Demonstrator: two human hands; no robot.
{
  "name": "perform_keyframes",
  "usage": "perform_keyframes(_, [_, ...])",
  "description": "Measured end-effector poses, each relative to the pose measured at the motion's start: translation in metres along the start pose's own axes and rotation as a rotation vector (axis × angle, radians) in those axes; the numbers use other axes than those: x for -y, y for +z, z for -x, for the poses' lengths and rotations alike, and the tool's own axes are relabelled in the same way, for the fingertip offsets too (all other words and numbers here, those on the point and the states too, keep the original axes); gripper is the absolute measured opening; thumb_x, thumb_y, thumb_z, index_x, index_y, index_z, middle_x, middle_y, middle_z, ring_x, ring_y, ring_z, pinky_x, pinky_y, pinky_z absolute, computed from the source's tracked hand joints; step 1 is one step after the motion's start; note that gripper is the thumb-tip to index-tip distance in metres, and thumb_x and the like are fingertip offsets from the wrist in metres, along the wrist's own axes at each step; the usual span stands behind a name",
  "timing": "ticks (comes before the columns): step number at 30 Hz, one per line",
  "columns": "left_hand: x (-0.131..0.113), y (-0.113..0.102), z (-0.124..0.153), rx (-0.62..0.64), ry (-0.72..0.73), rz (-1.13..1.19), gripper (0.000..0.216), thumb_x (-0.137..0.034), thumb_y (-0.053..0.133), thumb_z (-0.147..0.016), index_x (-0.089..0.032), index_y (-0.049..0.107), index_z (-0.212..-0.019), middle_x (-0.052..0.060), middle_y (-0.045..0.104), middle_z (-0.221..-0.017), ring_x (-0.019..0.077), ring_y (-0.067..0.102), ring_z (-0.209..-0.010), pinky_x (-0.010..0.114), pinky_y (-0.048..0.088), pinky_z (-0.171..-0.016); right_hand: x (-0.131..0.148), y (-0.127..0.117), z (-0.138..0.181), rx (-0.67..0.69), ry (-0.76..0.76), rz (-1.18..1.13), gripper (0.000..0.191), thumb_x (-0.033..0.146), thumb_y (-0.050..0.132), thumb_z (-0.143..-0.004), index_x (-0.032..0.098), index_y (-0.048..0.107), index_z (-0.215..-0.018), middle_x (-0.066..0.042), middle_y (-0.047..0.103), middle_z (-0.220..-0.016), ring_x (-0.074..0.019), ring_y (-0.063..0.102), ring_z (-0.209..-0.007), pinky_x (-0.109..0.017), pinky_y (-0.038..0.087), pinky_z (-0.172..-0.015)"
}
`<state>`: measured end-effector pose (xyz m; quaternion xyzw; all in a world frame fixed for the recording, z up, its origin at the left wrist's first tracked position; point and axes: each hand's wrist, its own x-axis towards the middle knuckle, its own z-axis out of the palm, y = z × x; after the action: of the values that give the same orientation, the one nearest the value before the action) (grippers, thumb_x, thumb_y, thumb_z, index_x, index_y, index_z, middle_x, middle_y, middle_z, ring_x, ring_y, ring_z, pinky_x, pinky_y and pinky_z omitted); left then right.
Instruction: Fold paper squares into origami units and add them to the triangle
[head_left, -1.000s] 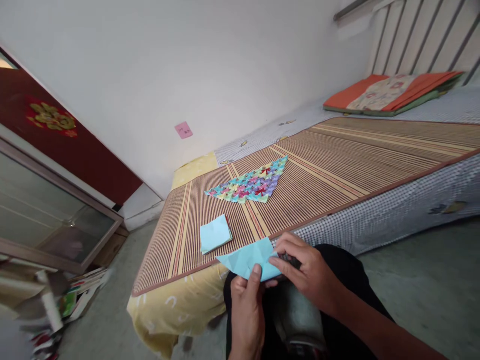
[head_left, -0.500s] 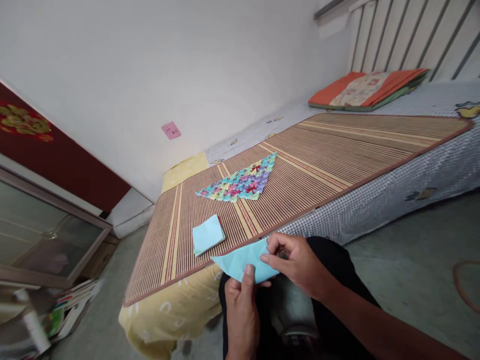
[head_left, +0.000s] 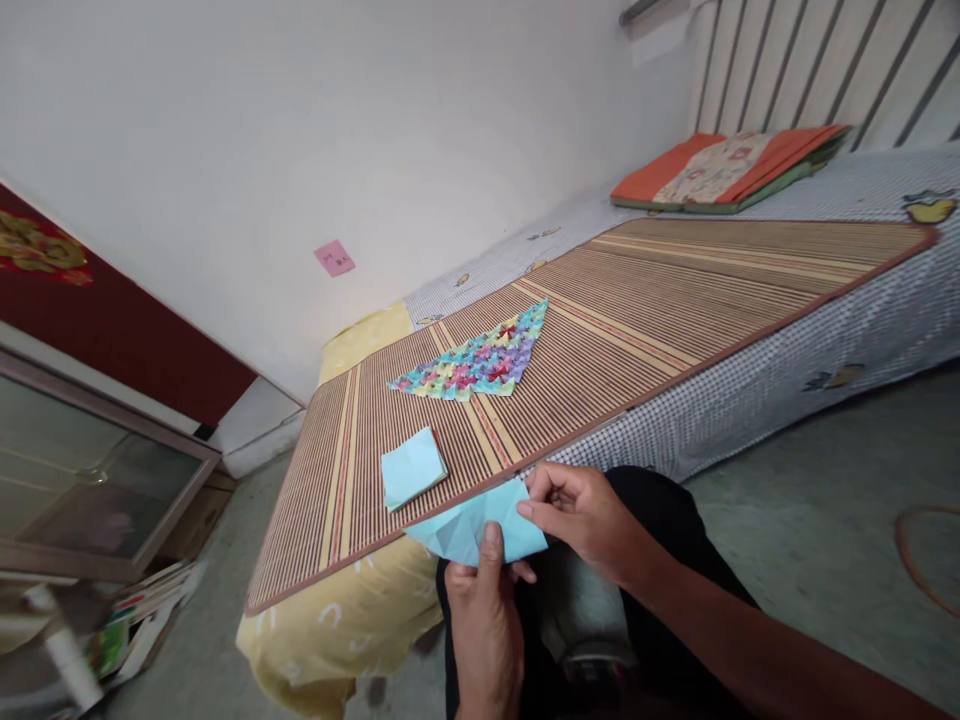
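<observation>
Both hands hold a light blue sheet of paper [head_left: 469, 522] over my lap, at the near edge of the bed. My left hand [head_left: 484, 620] pinches its lower edge, thumb on top. At the sheet's right edge, my right hand [head_left: 581, 515] pinches it with curled fingers. On the striped bamboo mat [head_left: 675, 310] just beyond lies a small stack of light blue paper squares [head_left: 411, 467]. Farther up the mat sits a flat, many-coloured triangle of joined folded paper pieces [head_left: 480, 360].
The mat covers a bed with a checked sheet [head_left: 787, 375] and a yellow cover [head_left: 337, 620] at the near corner. An orange folded cushion [head_left: 724, 165] lies at the far end. A pink note [head_left: 334, 258] sticks to the white wall. A glass-fronted cabinet [head_left: 82, 470] and clutter stand left.
The view has shifted a little, so everything sits slightly further left. Both hands keep their hold on the blue sheet, my right hand's fingers working along its right edge.
</observation>
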<state>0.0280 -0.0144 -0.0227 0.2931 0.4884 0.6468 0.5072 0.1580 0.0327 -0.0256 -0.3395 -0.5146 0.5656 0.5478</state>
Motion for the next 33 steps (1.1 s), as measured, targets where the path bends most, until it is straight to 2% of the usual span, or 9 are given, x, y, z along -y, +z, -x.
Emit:
perform_keyframes(2, [0.0004, -0.0005, 0.0015, -0.006, 0.021, -0.037, 0.035, -0.045, 0.083, -0.075, -0.014, 0.067, -0.075, 0.002, 0.065, -0.069, 0.0117, 0.053, -0.057, 0.023, 0.047, -0.052, -0.0003, 0.0007, 0.0007, 0.000, -0.004, 0.014, 0.026, 0.028, 0.072, -0.082, 0.019, 0.054, -0.065, 0.003, 0.052, -0.067, -0.0122, 0.049, -0.061, -0.026, 0.040, -0.057])
perform_keyframes(6, [0.0002, -0.0023, 0.0035, 0.011, 0.061, -0.262, 0.043, -0.051, 0.077, -0.080, -0.015, 0.063, -0.061, 0.003, 0.064, -0.061, 0.0144, 0.055, -0.060, 0.026, 0.048, -0.061, 0.0016, 0.0022, 0.0023, 0.003, -0.005, 0.001, 0.029, 0.027, 0.071, -0.085, 0.019, 0.052, -0.065, 0.004, 0.050, -0.065, -0.0118, 0.048, -0.058, -0.026, 0.039, -0.053])
perform_keyframes(9, [-0.0015, -0.0019, 0.0035, 0.012, 0.093, -0.340, 0.041, -0.049, 0.076, -0.080, -0.017, 0.062, -0.061, 0.001, 0.064, -0.060, 0.0148, 0.055, -0.060, 0.027, 0.048, -0.064, 0.0040, 0.0029, 0.0031, 0.005, -0.002, -0.007, 0.029, 0.026, 0.071, -0.084, 0.019, 0.052, -0.064, 0.004, 0.051, -0.065, -0.0115, 0.049, -0.057, -0.025, 0.039, -0.052])
perform_keyframes(15, [-0.0047, 0.0007, 0.0035, 0.019, 0.114, -0.345, 0.040, -0.048, 0.077, -0.079, -0.018, 0.059, -0.060, 0.000, 0.061, -0.058, 0.0147, 0.053, -0.059, 0.027, 0.046, -0.062, 0.0040, 0.0037, 0.0031, -0.013, 0.012, -0.036, 0.028, 0.023, 0.073, -0.080, 0.020, 0.052, -0.063, 0.004, 0.052, -0.064, -0.0108, 0.052, -0.055, -0.024, 0.041, -0.051])
perform_keyframes(22, [0.0013, 0.0004, 0.0037, 0.085, 0.044, -0.100, 0.030, -0.041, 0.077, -0.083, -0.018, 0.061, -0.073, -0.002, 0.061, -0.062, 0.0133, 0.053, -0.056, 0.025, 0.044, -0.058, 0.0057, 0.0053, 0.0034, 0.018, 0.083, -0.154, 0.030, 0.028, 0.075, -0.081, 0.021, 0.050, -0.065, 0.006, 0.053, -0.058, -0.0133, 0.060, -0.045, -0.025, 0.045, -0.043])
perform_keyframes(30, [-0.0008, -0.0043, 0.0061, 0.056, 0.112, -0.263, 0.034, -0.044, 0.072, -0.088, -0.019, 0.058, -0.071, -0.002, 0.060, -0.061, 0.0144, 0.055, -0.057, 0.027, 0.046, -0.061, 0.0040, 0.0035, 0.0027, 0.007, 0.114, -0.135, 0.032, 0.033, 0.078, -0.078, 0.021, 0.051, -0.065, 0.006, 0.055, -0.056, -0.0115, 0.059, -0.046, -0.023, 0.047, -0.045])
perform_keyframes(33, [-0.0006, -0.0049, 0.0059, 0.068, 0.104, -0.232, 0.032, -0.045, 0.072, -0.088, -0.019, 0.061, -0.073, -0.001, 0.063, -0.062, 0.0150, 0.057, -0.056, 0.027, 0.047, -0.059, 0.0033, 0.0026, 0.0016, 0.017, 0.149, -0.192, 0.030, 0.034, 0.081, -0.077, 0.021, 0.053, -0.076, 0.007, 0.059, -0.061, -0.0110, 0.060, -0.046, -0.023, 0.049, -0.044])
